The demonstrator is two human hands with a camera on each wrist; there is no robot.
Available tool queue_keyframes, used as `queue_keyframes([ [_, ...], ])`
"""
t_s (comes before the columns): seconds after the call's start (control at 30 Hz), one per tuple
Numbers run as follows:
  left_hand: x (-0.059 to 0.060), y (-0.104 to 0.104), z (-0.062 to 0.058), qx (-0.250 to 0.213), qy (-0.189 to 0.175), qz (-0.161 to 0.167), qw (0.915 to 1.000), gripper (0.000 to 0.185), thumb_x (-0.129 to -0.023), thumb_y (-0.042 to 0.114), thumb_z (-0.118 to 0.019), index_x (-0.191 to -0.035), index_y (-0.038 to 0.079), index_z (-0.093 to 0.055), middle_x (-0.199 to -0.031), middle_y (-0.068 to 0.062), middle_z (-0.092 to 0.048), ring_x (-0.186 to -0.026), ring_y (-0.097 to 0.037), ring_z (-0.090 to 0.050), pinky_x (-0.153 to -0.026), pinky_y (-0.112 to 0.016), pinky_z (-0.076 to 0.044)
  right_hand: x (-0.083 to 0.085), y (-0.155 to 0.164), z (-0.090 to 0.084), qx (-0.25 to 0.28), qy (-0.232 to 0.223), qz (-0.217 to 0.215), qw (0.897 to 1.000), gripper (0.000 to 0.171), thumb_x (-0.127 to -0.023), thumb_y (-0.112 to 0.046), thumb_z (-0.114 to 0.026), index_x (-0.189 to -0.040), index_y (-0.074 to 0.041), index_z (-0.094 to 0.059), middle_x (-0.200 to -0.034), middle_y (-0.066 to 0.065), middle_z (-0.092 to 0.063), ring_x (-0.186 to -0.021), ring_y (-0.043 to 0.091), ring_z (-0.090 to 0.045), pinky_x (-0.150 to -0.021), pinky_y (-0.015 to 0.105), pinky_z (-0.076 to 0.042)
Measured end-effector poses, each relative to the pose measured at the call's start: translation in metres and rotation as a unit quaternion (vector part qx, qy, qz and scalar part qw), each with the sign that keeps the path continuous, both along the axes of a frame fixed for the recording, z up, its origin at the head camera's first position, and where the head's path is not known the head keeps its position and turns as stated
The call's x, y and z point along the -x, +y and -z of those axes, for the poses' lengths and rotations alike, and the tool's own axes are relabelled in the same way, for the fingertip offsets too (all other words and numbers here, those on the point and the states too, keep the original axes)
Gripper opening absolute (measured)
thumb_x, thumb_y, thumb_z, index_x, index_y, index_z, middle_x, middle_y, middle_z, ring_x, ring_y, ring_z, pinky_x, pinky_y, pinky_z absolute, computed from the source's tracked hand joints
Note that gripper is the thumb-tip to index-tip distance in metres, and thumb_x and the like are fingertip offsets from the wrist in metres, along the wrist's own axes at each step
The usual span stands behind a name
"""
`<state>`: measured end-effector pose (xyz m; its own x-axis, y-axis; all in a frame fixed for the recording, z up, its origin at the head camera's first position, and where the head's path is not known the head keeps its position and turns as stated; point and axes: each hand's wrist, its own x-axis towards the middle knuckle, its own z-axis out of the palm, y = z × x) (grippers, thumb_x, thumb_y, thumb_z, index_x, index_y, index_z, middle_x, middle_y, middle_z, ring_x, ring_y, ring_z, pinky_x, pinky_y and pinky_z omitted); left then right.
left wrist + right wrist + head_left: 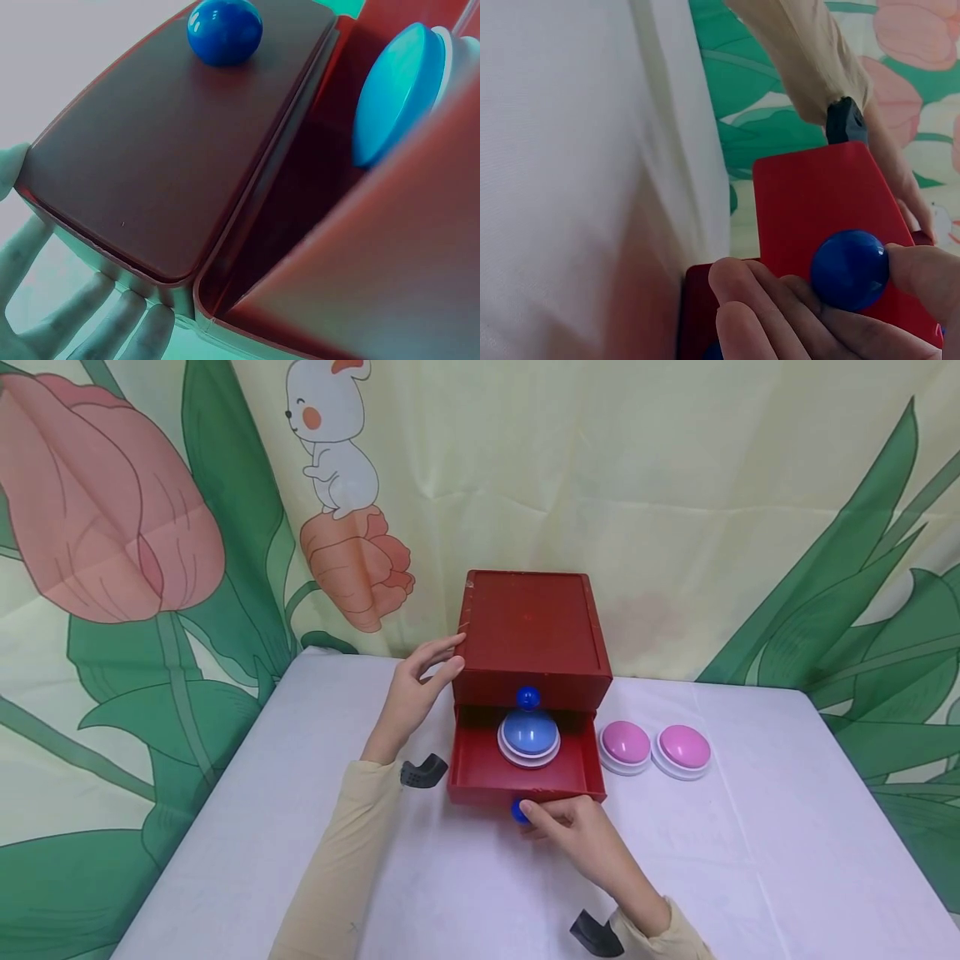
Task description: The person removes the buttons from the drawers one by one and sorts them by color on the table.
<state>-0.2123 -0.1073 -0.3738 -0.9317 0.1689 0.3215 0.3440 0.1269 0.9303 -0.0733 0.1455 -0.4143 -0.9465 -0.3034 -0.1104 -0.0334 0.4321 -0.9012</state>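
A dark red cabinet [532,622] has its lower drawer [474,767] pulled out and its upper drawer closed. Inside the lower drawer lies a blue dome-shaped button on a white base [530,732]. My right hand [581,839] pinches the round blue knob [850,270] on that drawer's front between thumb and fingers. Against the cabinet's left side rests my left hand [414,697], its fingers [71,304] fairly straight along the wall and its thumb at the front edge. The upper drawer carries a matching blue knob [225,31].
Two pink dome-shaped buttons, one nearer the cabinet [626,743] and one farther right [684,748], sit on white bases on the white-covered table [787,810]. Behind the table hangs a curtain [660,510] printed with flowers and a rabbit.
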Motion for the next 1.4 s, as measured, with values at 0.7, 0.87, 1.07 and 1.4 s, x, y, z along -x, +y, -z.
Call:
queue_keyframes([
  [0.7,-0.001,-0.001,0.002,0.001,0.001,0.003,1.0000,0.041,-0.097,0.034,-0.063,-0.138,0.030,-0.060,-0.139,0.005,-0.055,-0.126,-0.016,-0.053,-0.099,-0.046,-0.050,-0.016,0.000,0.000,-0.022,0.000,0.016,1.000,0.032,-0.095,-0.039,-0.065,-0.099,-0.010,-0.080,-0.085,0.000,-0.076,-0.078,0.019,-0.071,-0.072,0.019,-0.056],
  [0.87,0.000,-0.001,0.001,0.003,0.004,0.001,1.0000,0.044,-0.095,0.041,-0.064,-0.138,0.032,-0.060,-0.139,0.007,-0.055,-0.125,-0.015,-0.053,-0.098,-0.047,-0.050,-0.018,-0.001,0.001,-0.038,-0.005,0.023,0.999,0.034,-0.094,-0.042,-0.065,-0.099,-0.012,-0.080,-0.084,-0.002,-0.076,-0.079,0.016,-0.071,-0.072,0.018,-0.055],
  [1.07,0.000,-0.001,0.001,0.007,0.003,-0.002,1.0000,0.044,-0.094,0.043,-0.064,-0.137,0.033,-0.060,-0.138,0.008,-0.055,-0.125,-0.014,-0.053,-0.098,-0.047,-0.050,-0.022,-0.002,0.002,-0.050,-0.001,0.027,0.998,0.034,-0.094,-0.044,-0.065,-0.098,-0.014,-0.080,-0.084,-0.003,-0.076,-0.080,0.013,-0.069,-0.072,0.020,-0.054],
  [1.4,-0.001,0.000,-0.002,-0.002,-0.006,0.002,1.0000,0.043,-0.098,0.029,-0.063,-0.140,0.027,-0.058,-0.141,0.004,-0.053,-0.127,-0.017,-0.052,-0.099,-0.047,-0.049,-0.027,-0.004,0.002,-0.050,-0.004,0.023,0.999,0.035,-0.094,-0.044,-0.065,-0.096,-0.013,-0.081,-0.084,-0.003,-0.076,-0.079,0.012,-0.066,-0.070,0.020,-0.054],
])
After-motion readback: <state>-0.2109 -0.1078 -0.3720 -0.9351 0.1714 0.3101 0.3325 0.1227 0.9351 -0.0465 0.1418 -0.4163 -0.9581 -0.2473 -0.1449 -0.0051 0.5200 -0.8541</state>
